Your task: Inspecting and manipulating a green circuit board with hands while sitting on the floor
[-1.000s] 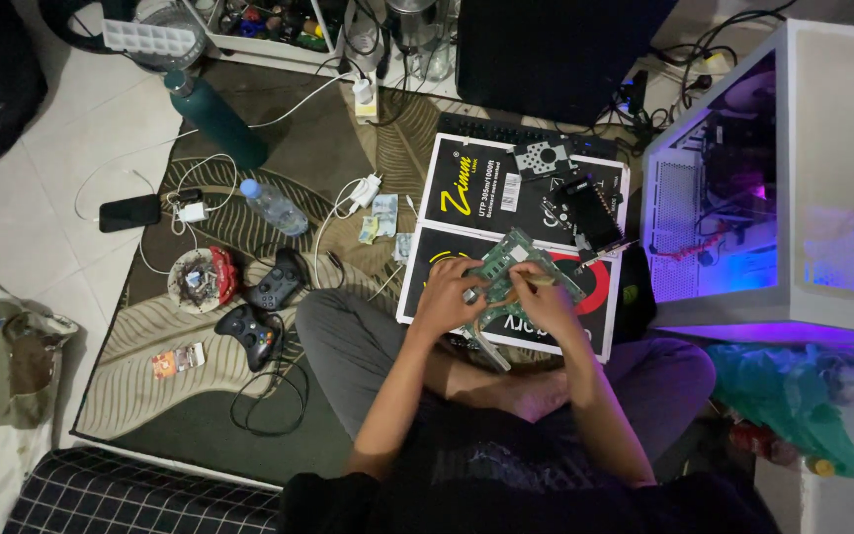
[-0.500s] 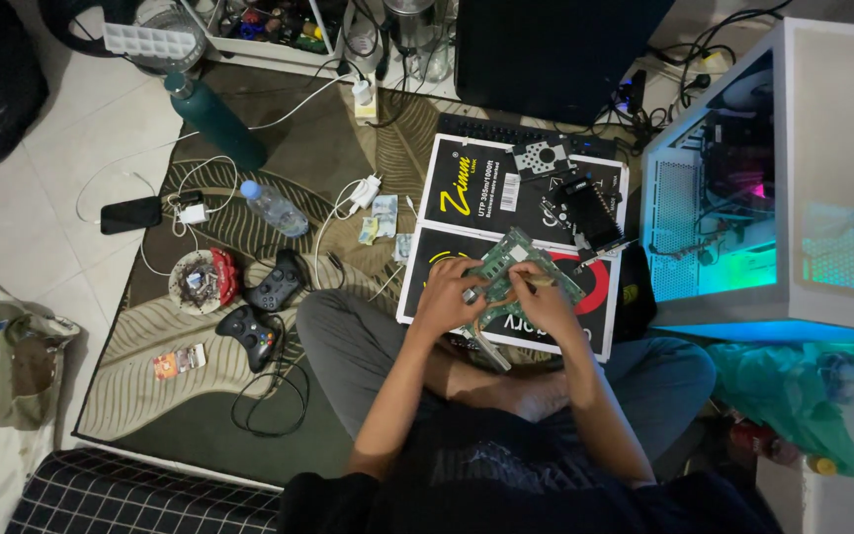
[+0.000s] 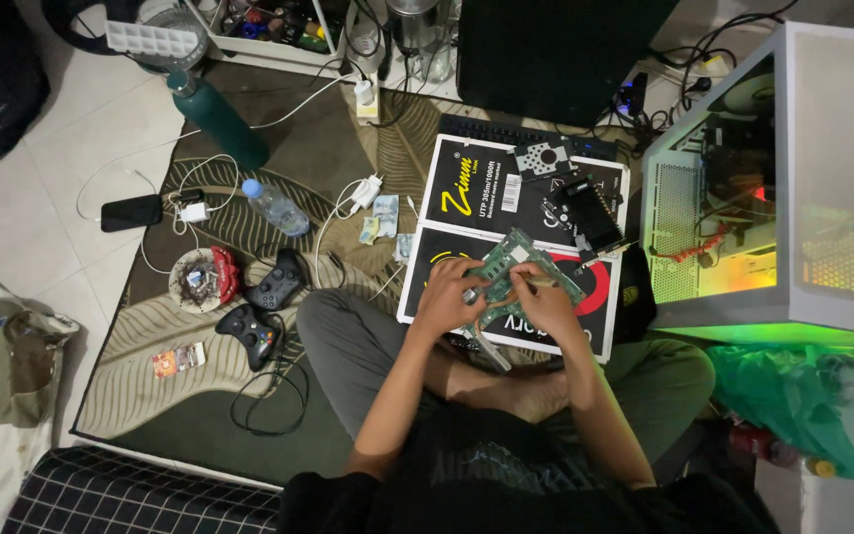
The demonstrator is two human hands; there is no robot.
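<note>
Green fibreglass, a circuit board (image 3: 518,265), is gripped at frame centre by the left hand (image 3: 455,293) and the right hand (image 3: 543,302), both closed on it above a black printed cardboard box (image 3: 506,193). Since the earlier pictures only the glow inside the white computer case (image 3: 822,198), at right, has turned from blue to green; the grip is unchanged.

We are seeing a green bottle (image 3: 217,121) lying on the patterned rug (image 3: 150,326), with a clear plastic water bottle (image 3: 274,207) lying near it. Two black game controllers (image 3: 261,309) are sitting just beside each other, next to a round dish (image 3: 202,279) holding what may be scraps. A black phone (image 3: 131,212) is resting on the white floor tiles (image 3: 32,198). At the right, an open white computer case (image 3: 783,188) is glowing green inside, and a green plastic bag (image 3: 788,396) is lying below it.
</note>
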